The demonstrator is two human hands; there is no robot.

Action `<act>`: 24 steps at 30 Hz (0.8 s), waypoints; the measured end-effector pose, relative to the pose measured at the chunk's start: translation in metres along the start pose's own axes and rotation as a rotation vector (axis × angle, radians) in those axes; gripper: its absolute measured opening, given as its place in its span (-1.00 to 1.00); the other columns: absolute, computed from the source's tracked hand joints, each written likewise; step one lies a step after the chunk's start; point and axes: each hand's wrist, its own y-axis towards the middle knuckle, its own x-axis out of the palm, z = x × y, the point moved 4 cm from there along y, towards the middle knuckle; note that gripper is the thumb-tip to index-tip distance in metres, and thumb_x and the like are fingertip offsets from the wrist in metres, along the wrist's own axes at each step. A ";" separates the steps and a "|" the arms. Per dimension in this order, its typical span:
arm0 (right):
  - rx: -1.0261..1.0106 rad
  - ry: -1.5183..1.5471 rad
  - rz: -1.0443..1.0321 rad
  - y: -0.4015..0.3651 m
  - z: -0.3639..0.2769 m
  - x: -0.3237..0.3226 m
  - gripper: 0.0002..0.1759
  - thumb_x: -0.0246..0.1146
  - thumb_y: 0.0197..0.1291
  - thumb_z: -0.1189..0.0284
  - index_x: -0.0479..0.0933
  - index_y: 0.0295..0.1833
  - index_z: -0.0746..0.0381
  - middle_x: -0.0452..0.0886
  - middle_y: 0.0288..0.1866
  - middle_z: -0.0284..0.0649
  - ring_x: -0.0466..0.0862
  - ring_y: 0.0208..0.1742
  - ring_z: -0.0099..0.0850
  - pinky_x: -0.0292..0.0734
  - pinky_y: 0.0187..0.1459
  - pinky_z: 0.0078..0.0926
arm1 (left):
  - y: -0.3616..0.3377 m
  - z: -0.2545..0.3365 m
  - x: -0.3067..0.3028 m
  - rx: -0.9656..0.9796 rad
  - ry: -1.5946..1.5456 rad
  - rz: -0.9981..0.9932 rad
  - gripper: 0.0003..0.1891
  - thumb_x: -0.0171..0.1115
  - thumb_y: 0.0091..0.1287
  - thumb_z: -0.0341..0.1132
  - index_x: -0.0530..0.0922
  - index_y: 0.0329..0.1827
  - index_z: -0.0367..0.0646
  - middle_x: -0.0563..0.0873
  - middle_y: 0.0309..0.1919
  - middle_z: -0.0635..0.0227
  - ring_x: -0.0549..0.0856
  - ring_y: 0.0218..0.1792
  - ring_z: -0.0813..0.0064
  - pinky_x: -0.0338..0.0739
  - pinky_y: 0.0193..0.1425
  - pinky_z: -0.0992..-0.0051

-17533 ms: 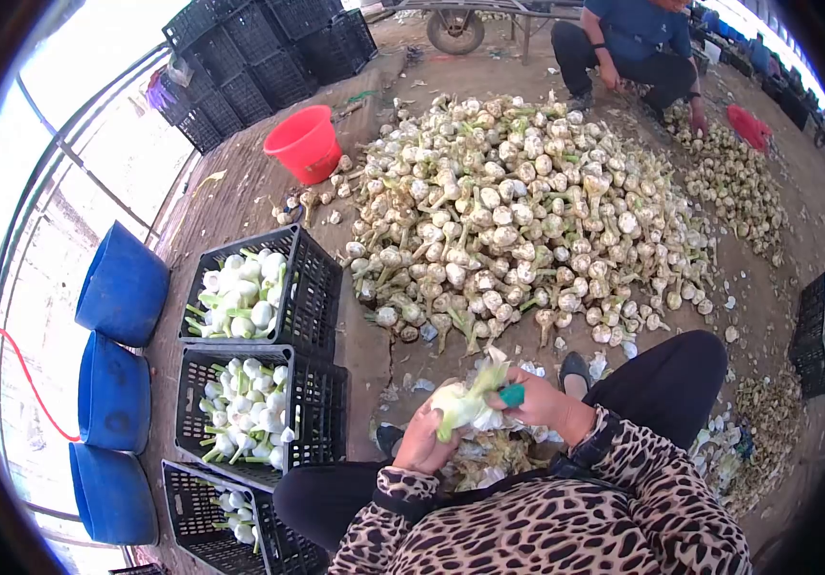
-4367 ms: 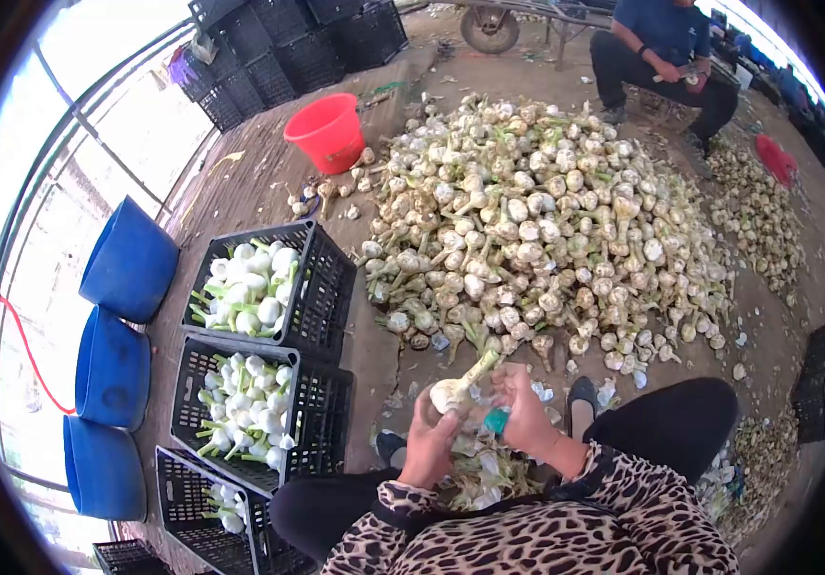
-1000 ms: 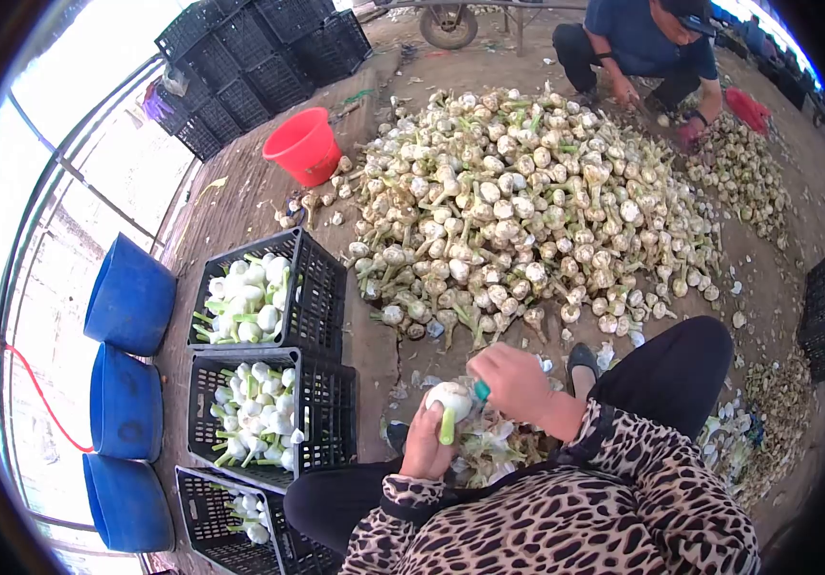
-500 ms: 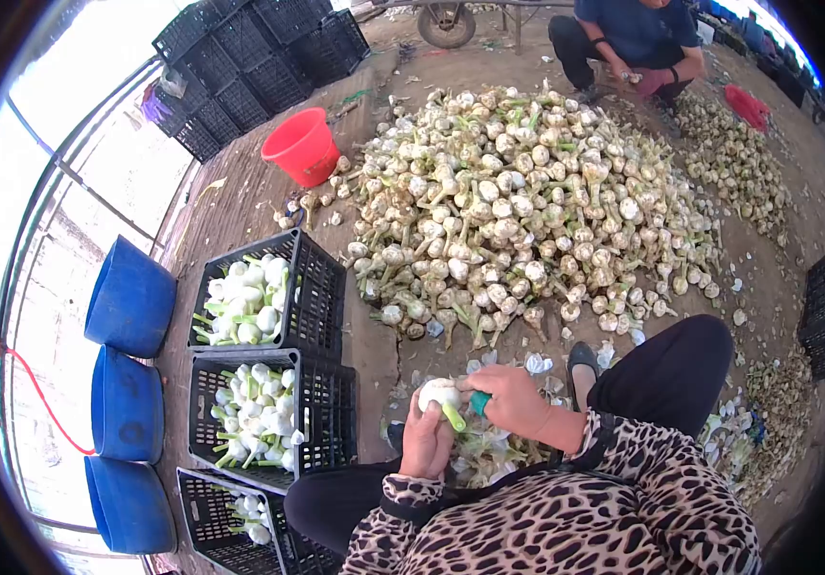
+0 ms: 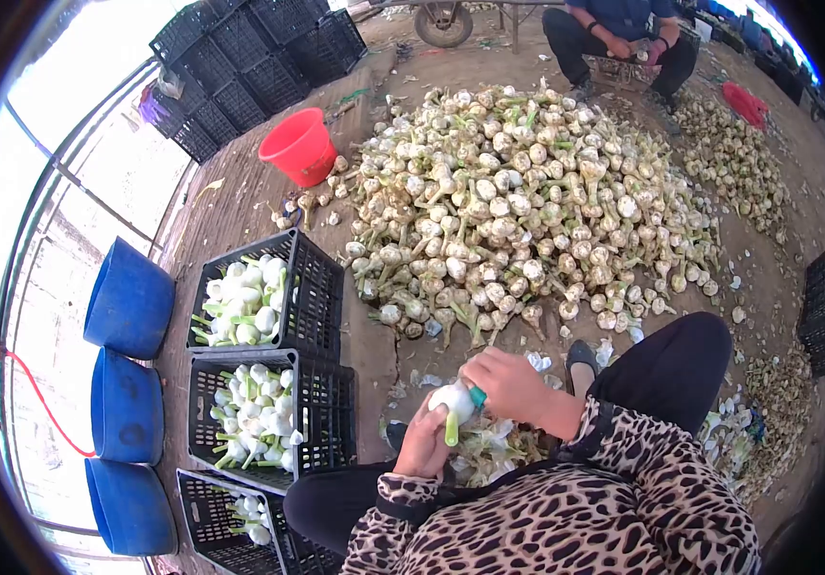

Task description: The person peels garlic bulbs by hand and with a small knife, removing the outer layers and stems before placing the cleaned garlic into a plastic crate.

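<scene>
In front of my lap, my left hand (image 5: 422, 443) is closed around a white garlic bulb (image 5: 452, 401) whose short green stem points downward. My right hand (image 5: 512, 387) is closed on a small green tool (image 5: 477, 396) that meets the bulb's upper right side. Any blade is hidden. Loose garlic skins (image 5: 489, 448) lie on the ground beneath both hands. Beyond them rises a big heap of untrimmed garlic (image 5: 518, 220). To my left, cleaned bulbs with short stems fill two black crates (image 5: 321, 297), and a third crate (image 5: 203, 513) holds several more.
Three blue tubs (image 5: 129, 402) line the left wall. A red bucket (image 5: 299, 153) stands left of the heap, with stacked black crates (image 5: 240, 77) behind. A co-worker (image 5: 614, 43) sits at the far side holding something. Another black crate (image 5: 821, 311) stands far right.
My right hand has rolled over and risen slightly on the bulb. The bulb has shifted right and its stem now points straighter down. The co-worker has straightened up.
</scene>
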 end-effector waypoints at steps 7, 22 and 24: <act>0.346 -0.298 -0.304 -0.013 0.059 0.009 -0.86 0.14 0.03 0.50 0.44 -0.24 0.21 0.60 -0.23 -0.18 0.60 -0.11 -0.18 0.55 -0.20 -0.28 | -0.010 -0.010 0.016 -0.125 0.117 -0.236 -0.33 0.44 0.03 -0.34 0.29 0.19 -0.26 0.51 0.01 0.26 0.54 0.08 0.37 0.41 0.20 0.43; 0.429 0.626 -0.077 -0.008 0.011 -0.005 -0.79 0.21 0.06 0.55 0.49 -0.13 0.25 0.59 -0.28 -0.10 0.62 -0.23 -0.16 0.48 -0.21 -0.34 | -0.007 0.001 0.018 0.003 0.490 -0.160 -0.28 0.28 0.12 -0.55 0.12 0.33 -0.18 0.46 0.09 0.23 0.53 0.05 0.42 0.45 0.15 0.44; 0.517 0.424 0.021 -0.010 0.025 0.000 -0.75 0.19 0.02 0.59 0.47 -0.12 0.26 0.59 -0.31 -0.09 0.62 -0.23 -0.14 0.49 -0.21 -0.28 | -0.009 0.002 0.028 0.139 0.896 -0.218 -0.20 0.32 0.05 -0.58 0.08 0.35 -0.20 0.46 0.10 0.21 0.49 0.09 0.42 0.38 0.21 0.45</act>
